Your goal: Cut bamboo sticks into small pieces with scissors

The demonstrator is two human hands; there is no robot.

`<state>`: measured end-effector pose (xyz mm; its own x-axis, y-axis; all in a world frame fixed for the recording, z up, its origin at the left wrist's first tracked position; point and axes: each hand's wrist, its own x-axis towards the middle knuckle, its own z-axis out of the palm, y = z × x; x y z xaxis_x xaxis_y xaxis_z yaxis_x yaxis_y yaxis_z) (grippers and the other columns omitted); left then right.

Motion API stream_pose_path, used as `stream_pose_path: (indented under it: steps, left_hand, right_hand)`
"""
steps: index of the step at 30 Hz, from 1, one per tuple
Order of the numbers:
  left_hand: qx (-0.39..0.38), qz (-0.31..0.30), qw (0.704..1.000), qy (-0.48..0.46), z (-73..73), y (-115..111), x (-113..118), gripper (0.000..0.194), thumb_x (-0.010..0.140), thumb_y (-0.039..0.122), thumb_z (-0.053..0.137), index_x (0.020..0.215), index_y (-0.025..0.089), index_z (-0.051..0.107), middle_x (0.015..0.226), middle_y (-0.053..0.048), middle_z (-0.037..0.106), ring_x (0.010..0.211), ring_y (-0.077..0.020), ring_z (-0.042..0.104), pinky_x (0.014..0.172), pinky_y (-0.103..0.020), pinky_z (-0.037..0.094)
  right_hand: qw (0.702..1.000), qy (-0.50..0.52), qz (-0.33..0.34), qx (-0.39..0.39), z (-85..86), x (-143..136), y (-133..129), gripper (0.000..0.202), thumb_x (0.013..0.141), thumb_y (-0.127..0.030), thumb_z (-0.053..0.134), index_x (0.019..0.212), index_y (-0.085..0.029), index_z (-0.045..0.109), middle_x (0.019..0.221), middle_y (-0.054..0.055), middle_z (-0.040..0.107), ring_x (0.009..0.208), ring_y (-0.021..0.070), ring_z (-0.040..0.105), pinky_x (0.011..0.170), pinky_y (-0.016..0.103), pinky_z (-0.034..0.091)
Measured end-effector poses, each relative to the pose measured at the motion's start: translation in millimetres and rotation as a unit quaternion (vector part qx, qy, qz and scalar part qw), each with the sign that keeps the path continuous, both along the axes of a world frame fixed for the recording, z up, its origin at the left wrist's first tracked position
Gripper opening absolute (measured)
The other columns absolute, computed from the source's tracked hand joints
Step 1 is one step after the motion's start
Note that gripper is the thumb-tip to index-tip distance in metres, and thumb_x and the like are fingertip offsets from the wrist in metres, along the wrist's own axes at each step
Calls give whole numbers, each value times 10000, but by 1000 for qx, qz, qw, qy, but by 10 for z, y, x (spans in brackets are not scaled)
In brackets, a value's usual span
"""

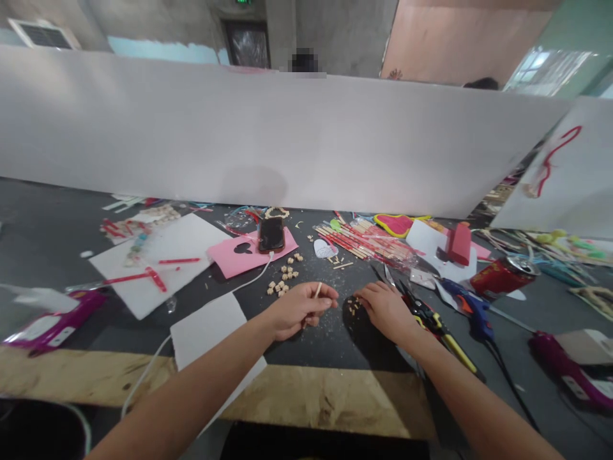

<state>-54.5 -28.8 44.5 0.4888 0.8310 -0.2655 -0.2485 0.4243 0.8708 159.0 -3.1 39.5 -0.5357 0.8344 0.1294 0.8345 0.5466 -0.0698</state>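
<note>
Between the thumb and fingers of my left hand (304, 310) is a short wooden stick (318, 291), tilted upward. My right hand (387, 312) rests low over the dark tabletop, fingers bent and together. Its fingertips are at a scatter of short cut stick pieces (353, 306); whether one is pinched there I cannot tell. Just beyond my left hand lie several small clusters of joined wooden bits (286, 275). Pliers with yellow-and-black handles (443, 332) lie to the right of my right hand.
A phone (271, 234) lies on pink card (234, 255), its white cable running left. Bundled sticks (357, 241) lie behind my hands. On the right are a glue gun (472, 306), a red can (502, 276) and a red block (460, 244). A white partition (191, 134) bounds the back.
</note>
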Motion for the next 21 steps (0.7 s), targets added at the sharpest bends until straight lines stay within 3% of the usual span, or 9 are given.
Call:
stream_pose_path:
  steps: [5, 9, 11, 13, 16, 21]
  left_hand:
    - [-4, -19, 1000, 25, 35, -97, 124, 234, 697, 252, 621, 889, 137, 551, 816, -27, 545, 465, -8, 301, 425, -166, 190]
    - [-20, -37, 998, 35, 43, -139, 177, 236, 698, 259, 615, 888, 141, 540, 799, -24, 552, 458, -12, 284, 426, -173, 184]
    - [-19, -49, 998, 45, 32, -151, 226, 227, 705, 264, 601, 888, 146, 535, 790, -19, 554, 446, -12, 275, 425, -178, 186]
    - [-7, -60, 996, 65, 9, -164, 297, 223, 708, 273, 586, 887, 151, 536, 784, -14, 557, 438, -13, 279, 422, -182, 191]
    - [21, -80, 991, 104, -27, -198, 426, 228, 702, 282, 571, 889, 154, 549, 785, -19, 574, 452, -27, 328, 421, -181, 216]
    - [56, -104, 980, 158, -18, -278, 605, 268, 729, 328, 536, 936, 160, 562, 849, -42, 612, 511, -53, 387, 439, -175, 264]
  right_hand:
    - [999, 17, -20, 32, 68, 246, -166, 256, 841, -259, 400, 1021, -229, 579, 995, 29, 599, 960, 158, 488, 850, 296, 361]
    - [989, 22, -120, 81, 62, 756, -308, 314, 825, -320, 391, 1033, -169, 572, 1031, 111, 580, 972, 235, 497, 860, 409, 369]
    - [983, 18, -163, 87, 16, 1001, -389, 339, 815, -337, 383, 1037, -155, 564, 984, 134, 594, 914, 260, 537, 806, 447, 399]
    - [978, 15, -196, 71, -56, 1168, -470, 354, 811, -348, 376, 1047, -151, 553, 928, 131, 606, 771, 239, 589, 671, 394, 457]
    - [970, 33, -242, 18, -177, 1255, -564, 396, 818, -345, 354, 1161, -189, 476, 996, 111, 609, 752, 218, 618, 626, 352, 473]
    - [963, 98, -247, 50, -245, 1191, -605, 419, 840, -322, 299, 1200, -145, 420, 1112, 142, 568, 978, 221, 568, 779, 362, 463]
